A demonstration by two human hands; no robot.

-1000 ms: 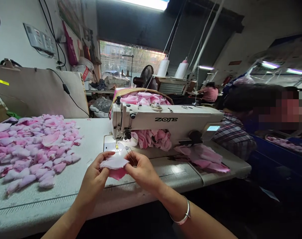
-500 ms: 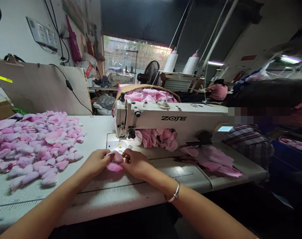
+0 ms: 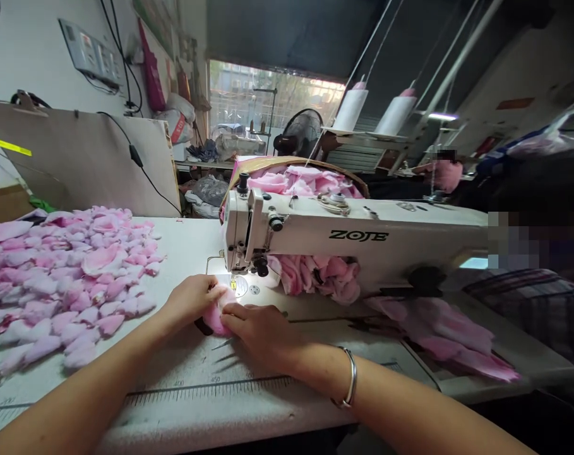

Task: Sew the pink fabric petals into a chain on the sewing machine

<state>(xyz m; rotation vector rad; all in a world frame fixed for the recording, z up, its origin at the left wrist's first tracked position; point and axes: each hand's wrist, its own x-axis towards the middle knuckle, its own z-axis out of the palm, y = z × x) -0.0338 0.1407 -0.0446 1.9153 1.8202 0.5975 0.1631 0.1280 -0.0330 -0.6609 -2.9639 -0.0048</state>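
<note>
While the left hand [image 3: 187,303] pinches the pink cloth [image 3: 214,320] on its left side, the right hand [image 3: 265,332] rests its curled fingertips on the right side, the piece lying on the table [image 3: 249,420] just in front of the lit end of the sewing machine [image 3: 310,230]. It looks light, soft and floppy, likelier to bunch than break, so its edges, kept flat between thumb and fingers, seem the best hold.
</note>
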